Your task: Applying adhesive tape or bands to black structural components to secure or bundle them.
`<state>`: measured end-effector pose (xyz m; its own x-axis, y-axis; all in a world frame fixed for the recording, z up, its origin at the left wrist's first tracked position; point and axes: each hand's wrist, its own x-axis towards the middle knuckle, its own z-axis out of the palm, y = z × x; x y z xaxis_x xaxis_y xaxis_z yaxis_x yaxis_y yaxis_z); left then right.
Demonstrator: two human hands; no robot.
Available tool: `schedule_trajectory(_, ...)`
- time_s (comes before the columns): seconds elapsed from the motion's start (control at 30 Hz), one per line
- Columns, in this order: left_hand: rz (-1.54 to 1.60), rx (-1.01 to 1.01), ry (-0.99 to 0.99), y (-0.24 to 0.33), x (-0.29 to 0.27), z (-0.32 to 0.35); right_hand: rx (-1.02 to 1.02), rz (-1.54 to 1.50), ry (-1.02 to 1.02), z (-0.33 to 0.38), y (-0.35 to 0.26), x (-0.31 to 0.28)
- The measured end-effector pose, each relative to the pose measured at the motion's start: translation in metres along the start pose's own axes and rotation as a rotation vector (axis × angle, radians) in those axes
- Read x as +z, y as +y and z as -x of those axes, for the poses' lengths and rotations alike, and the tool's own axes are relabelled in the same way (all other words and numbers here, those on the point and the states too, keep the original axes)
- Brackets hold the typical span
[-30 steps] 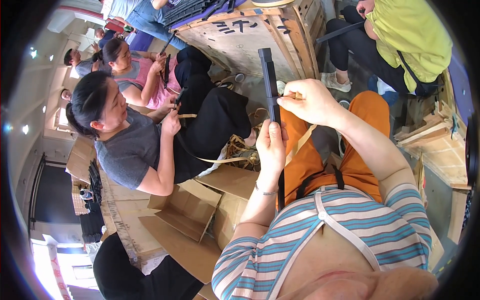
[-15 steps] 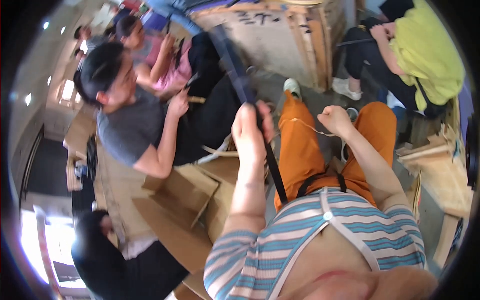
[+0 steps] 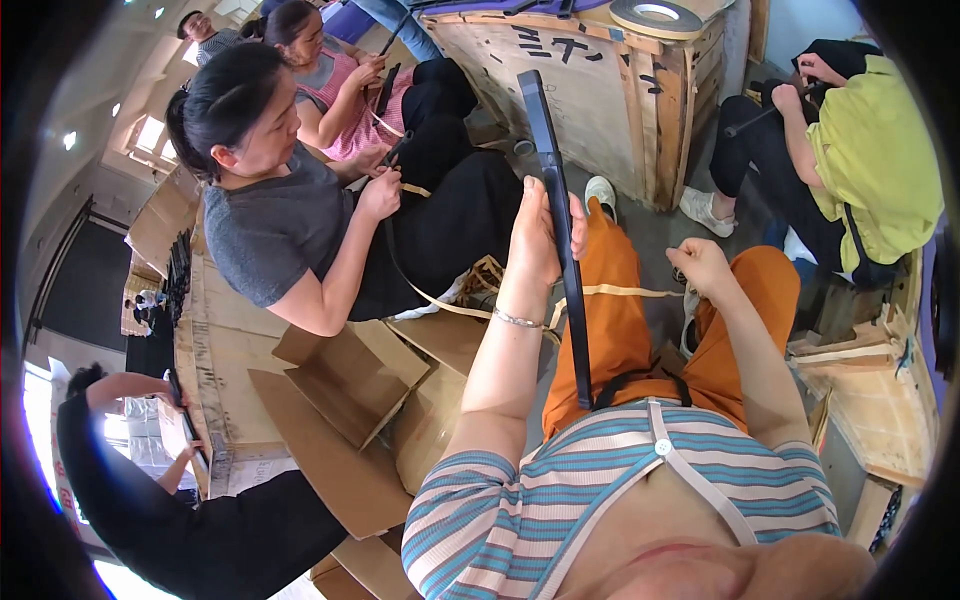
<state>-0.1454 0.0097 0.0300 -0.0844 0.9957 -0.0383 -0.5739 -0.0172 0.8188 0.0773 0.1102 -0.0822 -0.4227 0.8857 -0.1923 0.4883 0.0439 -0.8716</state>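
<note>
My left hand [image 3: 540, 235] is wrapped around a long, flat black bar [image 3: 551, 145], which stands tilted in front of me; its lower end comes down by my waist. To the right, above my thigh, my right hand [image 3: 702, 266] is closed in a fist. A narrow pale yellow strip [image 3: 625, 290] stretches across my orange trousers from behind my left wrist to this fist. The fingers hide the strip's end.
An open cardboard box [image 3: 345, 385] stands at my left. Beyond my feet is a wooden crate [image 3: 590, 95] with a tape roll [image 3: 656, 17] on top. Co-workers sit left and far right; another bends at lower left. Broken wood [image 3: 860, 375] lies at right.
The black bar, blurred before, now shows sharply and has moved right with my left hand. My right hand has shifted slightly right and down. The pale strip now lies straighter.
</note>
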Motion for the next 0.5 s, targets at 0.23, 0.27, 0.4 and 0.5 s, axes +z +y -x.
schedule_trajectory(0.23, -0.017, -0.093, 0.245, -0.002, -0.023, -0.026, -0.069, -0.038, -0.016, 0.006, 0.007, -0.001)
schedule_trajectory(0.27, -0.016, -0.116, 0.305, -0.003, -0.026, -0.029, -0.057, -0.06, -0.03, 0.005, 0.007, -0.002)
schedule_trajectory(0.4, -0.15, 0.002, 0.611, -0.019, -0.039, -0.046, -0.019, -0.069, -0.038, 0.004, 0.005, 0.001)
schedule_trajectory(0.5, -0.158, 0.04, 0.702, -0.031, -0.052, -0.048, 0.05, -0.098, -0.057, 0.008, -0.01, 0.002)
